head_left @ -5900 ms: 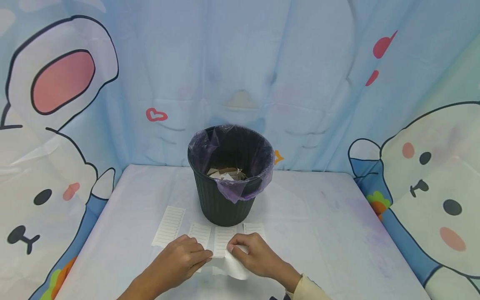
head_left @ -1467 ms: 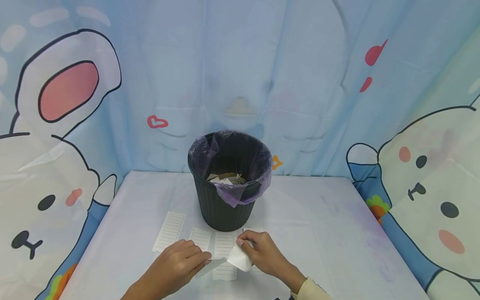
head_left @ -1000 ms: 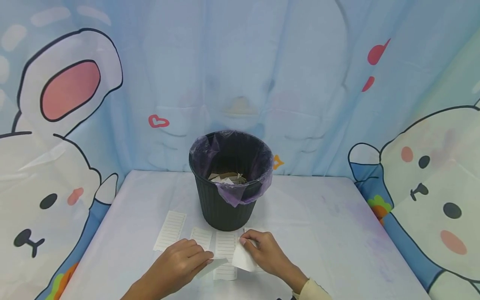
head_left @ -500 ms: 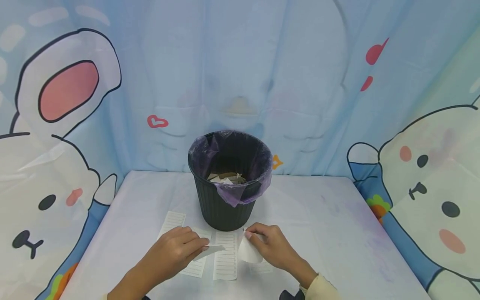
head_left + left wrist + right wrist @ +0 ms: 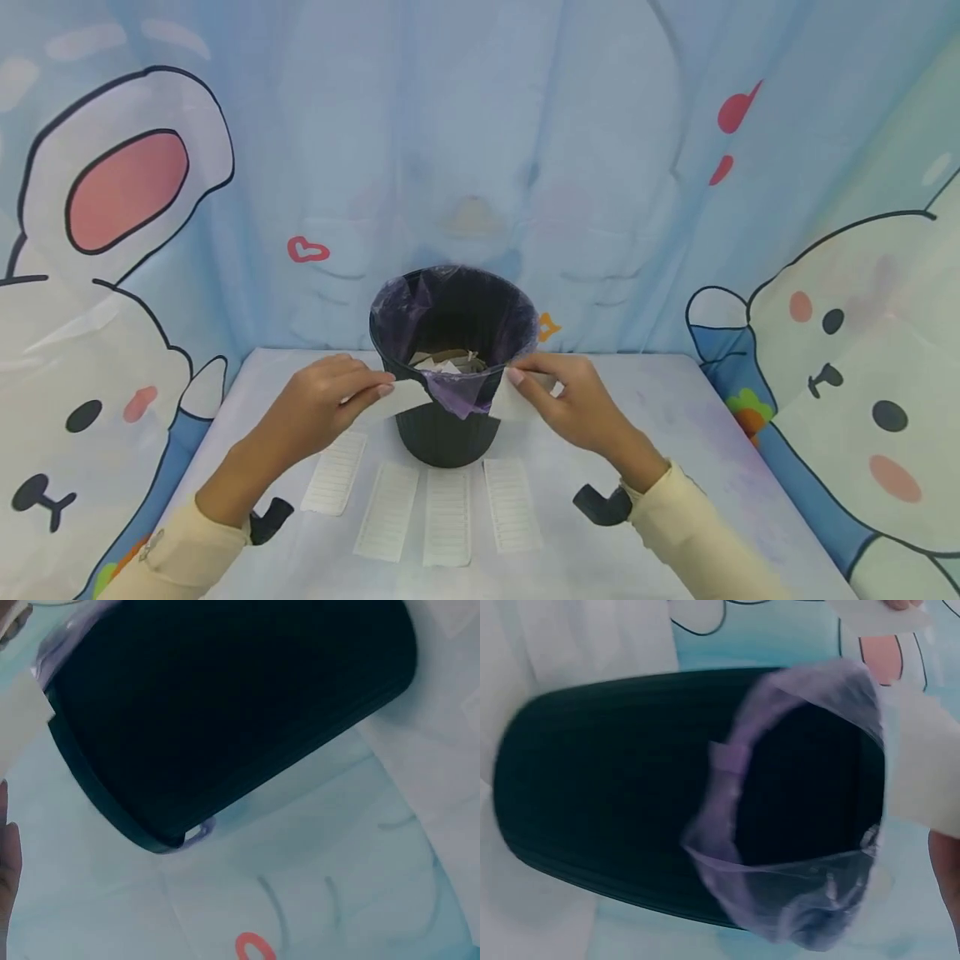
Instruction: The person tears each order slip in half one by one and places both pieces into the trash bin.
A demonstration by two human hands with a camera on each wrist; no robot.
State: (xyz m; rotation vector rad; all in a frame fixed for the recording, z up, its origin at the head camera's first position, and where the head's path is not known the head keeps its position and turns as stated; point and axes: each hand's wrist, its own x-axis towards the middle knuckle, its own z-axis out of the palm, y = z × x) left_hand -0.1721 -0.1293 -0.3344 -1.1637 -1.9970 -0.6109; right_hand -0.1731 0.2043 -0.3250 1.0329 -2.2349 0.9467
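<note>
My left hand (image 5: 318, 404) pinches a white piece of paper (image 5: 405, 398) at the front left rim of a black trash bin (image 5: 447, 437). In the left wrist view, a corner of that paper (image 5: 22, 720) overlaps the bin's edge. Opposite it, my right hand (image 5: 573, 404) pinches another white piece of paper (image 5: 507, 402) by the bin's front right rim. A thin purple bag (image 5: 459, 393) lines the bin and folds over its rim. Scraps of paper and brown card (image 5: 450, 361) lie inside. The right wrist view shows the second paper (image 5: 926, 761) beside the bin's mouth.
Several printed, lined paper strips (image 5: 447, 518) lie in a row on the pale tabletop (image 5: 615, 433) in front of the bin. A blue curtain (image 5: 630, 208) with cartoon animals hangs behind and along the sides. Dark wrist-worn pieces (image 5: 602, 505) hang below both forearms.
Earlier, both hands held the white paper low over the strips, where it later shows as two separate pieces. Both hands have since risen forward and apart to the bin's rim, uncovering the strips.
</note>
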